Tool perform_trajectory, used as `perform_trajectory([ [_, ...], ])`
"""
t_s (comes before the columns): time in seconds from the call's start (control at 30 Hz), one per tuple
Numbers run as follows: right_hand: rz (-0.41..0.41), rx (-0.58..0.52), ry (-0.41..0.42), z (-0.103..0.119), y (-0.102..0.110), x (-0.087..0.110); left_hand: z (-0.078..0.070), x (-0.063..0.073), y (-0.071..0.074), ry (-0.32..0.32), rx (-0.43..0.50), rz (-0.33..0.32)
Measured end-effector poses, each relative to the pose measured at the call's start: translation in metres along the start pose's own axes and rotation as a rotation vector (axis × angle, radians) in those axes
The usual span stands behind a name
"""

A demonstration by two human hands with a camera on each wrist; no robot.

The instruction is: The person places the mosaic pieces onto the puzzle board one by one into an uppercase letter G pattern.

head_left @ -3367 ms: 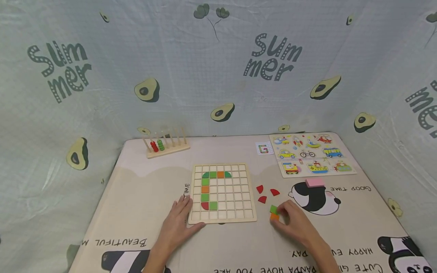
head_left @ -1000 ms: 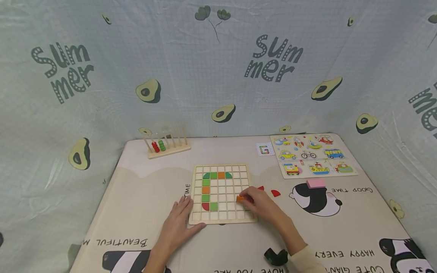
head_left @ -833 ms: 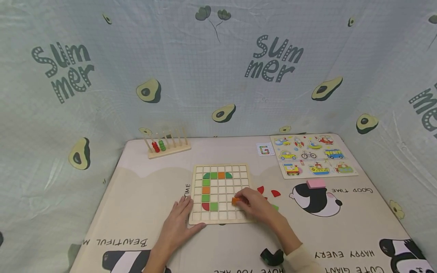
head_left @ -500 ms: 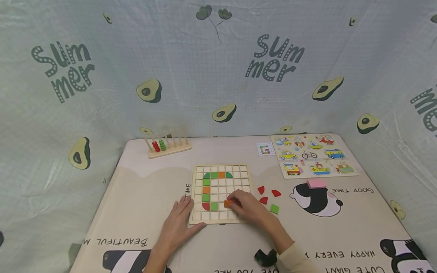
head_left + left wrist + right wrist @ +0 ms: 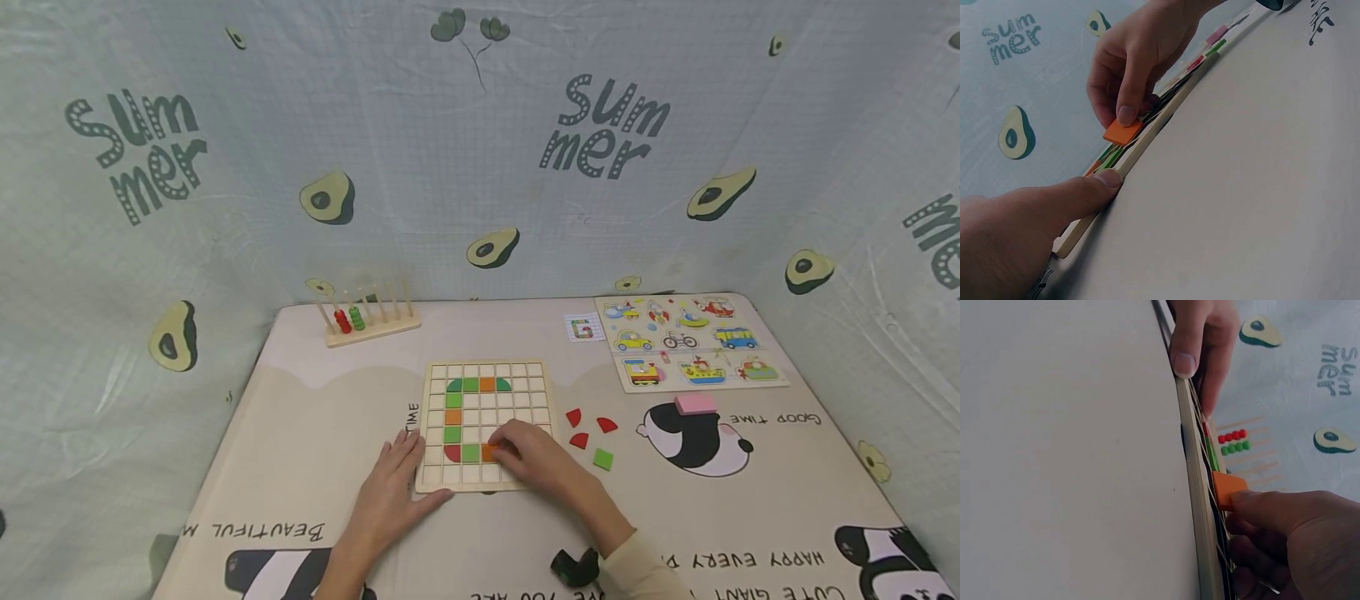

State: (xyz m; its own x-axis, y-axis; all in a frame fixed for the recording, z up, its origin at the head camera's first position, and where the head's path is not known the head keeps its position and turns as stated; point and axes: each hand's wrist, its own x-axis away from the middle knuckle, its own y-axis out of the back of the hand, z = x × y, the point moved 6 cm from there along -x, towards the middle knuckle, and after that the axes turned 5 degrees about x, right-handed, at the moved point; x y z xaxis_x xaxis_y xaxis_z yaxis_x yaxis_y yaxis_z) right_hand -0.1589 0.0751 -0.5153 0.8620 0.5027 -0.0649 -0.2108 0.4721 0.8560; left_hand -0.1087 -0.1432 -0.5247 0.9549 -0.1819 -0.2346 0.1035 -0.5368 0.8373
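A wooden grid board (image 5: 517, 401) lies mid-table, with green, orange and red tiles set in it along a C-shaped line. My left hand (image 5: 384, 493) rests at the board's lower left corner; its thumb lies along the near edge. Between thumb and fingers, my right hand (image 5: 542, 457) pinches an orange square tile (image 5: 487, 452) over the lower row, just right of a green square tile (image 5: 470, 453). In both wrist views that orange tile (image 5: 1225, 487) is tilted, one edge at the board. Part of the board's lower right is hidden under my right hand.
Right of the board lie three red quarter-round tiles (image 5: 578, 440) and a green square (image 5: 603, 459). Behind are a pattern card (image 5: 583, 327), a vehicle puzzle (image 5: 701, 342) and a bead rack (image 5: 372, 332). A pink block (image 5: 695, 404) and a black object (image 5: 574, 569) also lie there.
My right hand has picked up the orange tile from beside the green square and carried it left over the board, down to the lower row. My left hand has stayed in place.
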Motion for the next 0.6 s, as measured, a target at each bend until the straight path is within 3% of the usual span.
perform_trajectory([
  [0.6,-0.038,0.121,0.048,0.0030,-0.0051,-0.0003,0.0000,0.0002,-0.0005,0.011,0.011,0.025],
])
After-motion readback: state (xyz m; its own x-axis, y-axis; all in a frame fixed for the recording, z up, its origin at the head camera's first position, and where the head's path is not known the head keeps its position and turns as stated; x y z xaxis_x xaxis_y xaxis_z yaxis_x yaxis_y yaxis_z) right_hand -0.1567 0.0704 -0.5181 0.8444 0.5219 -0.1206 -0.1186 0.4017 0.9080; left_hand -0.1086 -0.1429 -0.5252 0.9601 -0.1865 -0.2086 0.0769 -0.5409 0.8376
